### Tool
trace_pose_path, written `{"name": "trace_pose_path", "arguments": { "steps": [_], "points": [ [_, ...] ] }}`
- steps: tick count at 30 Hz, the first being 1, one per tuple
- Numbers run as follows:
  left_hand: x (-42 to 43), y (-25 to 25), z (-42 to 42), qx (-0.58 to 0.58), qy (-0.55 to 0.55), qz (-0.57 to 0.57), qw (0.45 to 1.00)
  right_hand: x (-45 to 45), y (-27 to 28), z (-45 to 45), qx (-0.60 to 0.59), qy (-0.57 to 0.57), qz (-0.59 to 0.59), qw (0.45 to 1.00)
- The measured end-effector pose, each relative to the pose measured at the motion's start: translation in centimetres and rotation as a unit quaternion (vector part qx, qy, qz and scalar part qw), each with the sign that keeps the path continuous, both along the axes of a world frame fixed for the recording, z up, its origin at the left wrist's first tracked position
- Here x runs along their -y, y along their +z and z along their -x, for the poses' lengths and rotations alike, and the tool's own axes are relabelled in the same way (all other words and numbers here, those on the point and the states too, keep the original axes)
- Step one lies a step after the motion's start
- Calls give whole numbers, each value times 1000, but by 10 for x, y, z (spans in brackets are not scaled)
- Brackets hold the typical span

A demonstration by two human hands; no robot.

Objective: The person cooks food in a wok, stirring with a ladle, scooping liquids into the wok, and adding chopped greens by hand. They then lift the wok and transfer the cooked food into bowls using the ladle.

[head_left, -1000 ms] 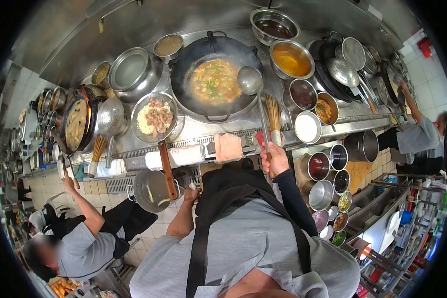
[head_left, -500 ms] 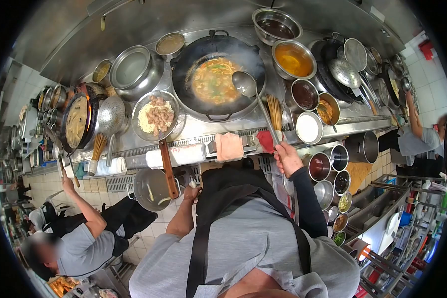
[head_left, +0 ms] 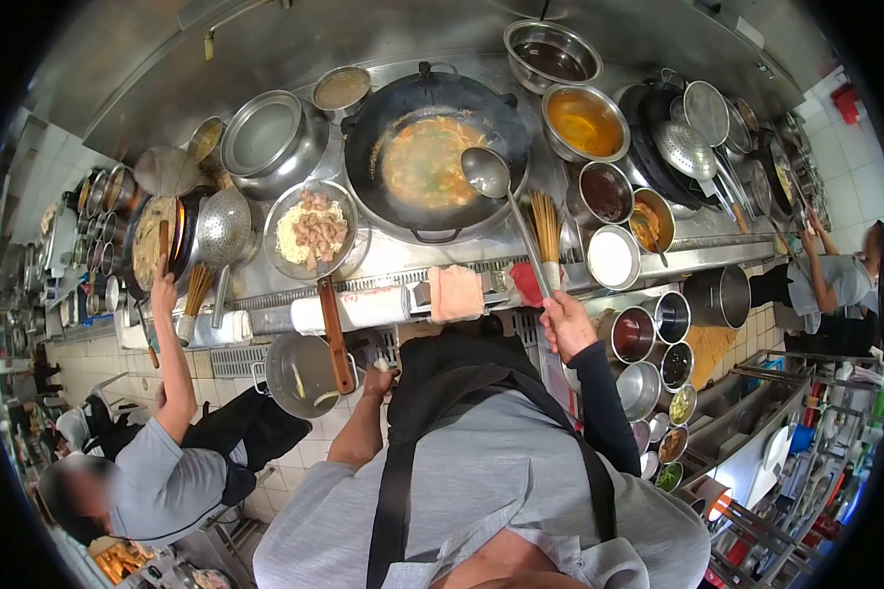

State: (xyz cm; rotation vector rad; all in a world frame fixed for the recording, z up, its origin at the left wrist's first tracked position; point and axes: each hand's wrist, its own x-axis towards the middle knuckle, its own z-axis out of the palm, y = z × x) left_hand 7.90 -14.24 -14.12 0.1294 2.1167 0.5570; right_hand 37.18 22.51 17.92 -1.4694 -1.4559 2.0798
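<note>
My right hand (head_left: 568, 327) grips the handle of a metal ladle (head_left: 486, 172). The ladle's bowl is over the right side of a large black wok (head_left: 368, 191), which holds steaming orange soup (head_left: 429, 162) with vegetables. Low at the counter's front edge, my left hand (head_left: 377, 381) is closed round something small and whitish that I cannot make out. Left of the wok, a wood-handled strainer (head_left: 310, 234) bears noodles and meat pieces. A bamboo brush (head_left: 544, 226) stands beside the ladle's handle.
At left, a co-worker (head_left: 167, 471) holds a wooden handle over another wok (head_left: 147, 245). A second co-worker (head_left: 840, 280) is at far right. Sauce bowls (head_left: 586, 123) flank the wok. A deep pot (head_left: 303, 373) with a little food sits below the strainer.
My right hand has moved right and slightly down from its earliest place, the ladle tilting with it. The left co-worker's raised hand has moved up and right, towards the other wok.
</note>
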Motion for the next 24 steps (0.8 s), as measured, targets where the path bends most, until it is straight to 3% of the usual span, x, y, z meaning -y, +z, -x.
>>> {"name": "trace_pose_path", "arguments": {
  "steps": [2, 4, 5, 6, 7, 8, 10, 12, 16, 17, 18, 19, 21, 24],
  "points": [
    [3, -6, 1, 3, -2, -8, 1000, -7, -2, -9, 0, 26, -23, 999],
    [-12, 37, -1, 26, 6, -2, 1000, -19, 23, -22, 37, 67, -83, 994],
    [-8, 27, 1, 29, 18, -6, 999, -35, 50, -30, 99, 165, -133, 972],
    [-3, 10, 4, 33, 31, -9, 999, -54, 47, -49, 100, 260, -327, 903],
    [2, -2, 6, 36, 43, -11, 998, -69, 44, -62, 95, 342, -505, 787],
    [1, 11, 6, 74, 64, -53, 994, -73, 53, -62, 125, 357, -451, 808],
    [7, 10, 9, 1, 22, -73, 997, -78, 79, -59, 181, 387, -337, 839],
    [8, 14, 8, -84, 18, -72, 994, -84, 32, -54, 99, 376, -430, 815],
    [-9, 79, 10, -4, 40, -74, 996, -70, -23, 4, 150, 391, -421, 804],
    [-4, 71, 8, 1, 63, -88, 994, -63, -31, 24, 82, 364, -424, 825],
    [0, 61, 6, 4, 85, -102, 991, -61, -46, 41, 93, 372, -385, 839],
    [3, 54, 6, 8, 106, -117, 987, -60, -60, 56, 71, 362, -418, 830],
    [2, 64, 5, -15, 69, -127, 989, -54, -57, 97, 161, 370, -367, 838],
    [5, 73, 1, 0, 43, -131, 990, -56, -114, 141, 79, 268, -409, 869]
  ]
}}
